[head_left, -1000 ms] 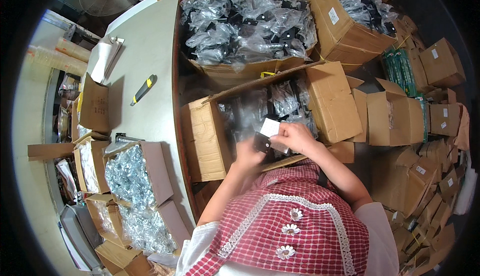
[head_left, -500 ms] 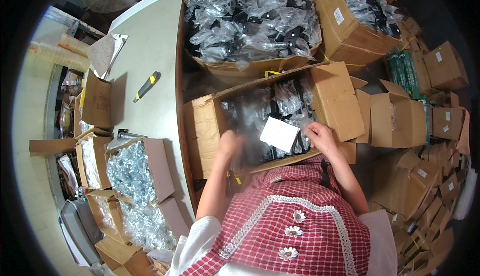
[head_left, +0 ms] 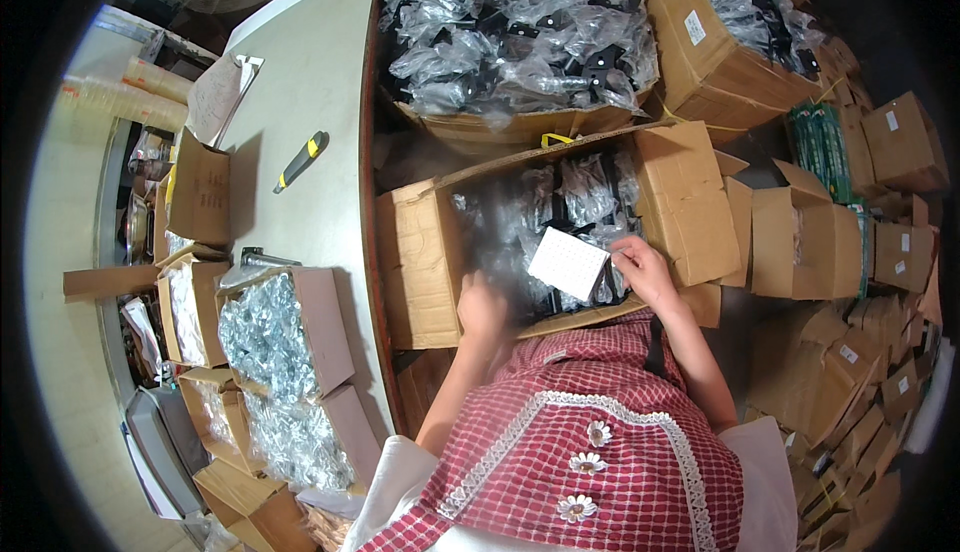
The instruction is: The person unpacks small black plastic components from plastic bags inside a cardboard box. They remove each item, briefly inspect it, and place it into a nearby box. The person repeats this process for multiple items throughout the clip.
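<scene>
A small white rectangular card (head_left: 569, 263) is pinched at its right edge by the right hand (head_left: 645, 272), above the open brown cardboard box (head_left: 430, 262). The left hand (head_left: 482, 310) is curled at the box's near rim; its grip cannot be told. Crinkled clear plastic bags of black parts (head_left: 575, 197) are packed inside. Beyond, a yellow-and-black utility knife (head_left: 300, 161) is seen on the smooth grey table (head_left: 310, 82).

A yellow-and-black utility knife (head_left: 301, 160) lies on the pale table (head_left: 310, 82). Just beside the table's near edge stand small boxes of clear-bagged metal parts (head_left: 268, 332). Beyond sits a big carton heaped with bagged black parts (head_left: 520, 37). Closed cardboard boxes (head_left: 880, 242) crowd the right.
</scene>
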A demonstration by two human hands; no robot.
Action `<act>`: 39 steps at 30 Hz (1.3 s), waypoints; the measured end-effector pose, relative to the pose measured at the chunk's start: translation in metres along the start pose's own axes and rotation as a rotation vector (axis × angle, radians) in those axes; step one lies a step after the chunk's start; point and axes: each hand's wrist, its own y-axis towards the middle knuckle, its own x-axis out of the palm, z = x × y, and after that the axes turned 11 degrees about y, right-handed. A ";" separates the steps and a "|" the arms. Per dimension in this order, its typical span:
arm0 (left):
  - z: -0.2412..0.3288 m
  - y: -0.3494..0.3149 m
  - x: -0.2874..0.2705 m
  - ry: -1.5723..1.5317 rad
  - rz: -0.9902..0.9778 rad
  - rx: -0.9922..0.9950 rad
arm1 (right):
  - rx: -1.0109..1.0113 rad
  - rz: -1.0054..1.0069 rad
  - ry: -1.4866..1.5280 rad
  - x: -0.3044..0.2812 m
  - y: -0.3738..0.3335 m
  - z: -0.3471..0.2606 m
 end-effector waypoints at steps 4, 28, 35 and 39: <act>0.002 0.006 0.020 -0.008 -0.295 -0.051 | -0.011 0.018 0.026 -0.005 0.001 0.005; 0.001 0.027 -0.041 -1.556 -0.596 -0.724 | 0.039 -0.467 0.118 0.068 -0.027 -0.095; 0.038 0.014 -0.053 -1.668 -0.531 -0.652 | -0.104 -0.451 -0.039 0.092 -0.025 -0.118; 0.059 0.007 -0.069 -1.726 -0.564 -0.715 | -0.143 -0.379 -0.106 0.091 -0.026 -0.115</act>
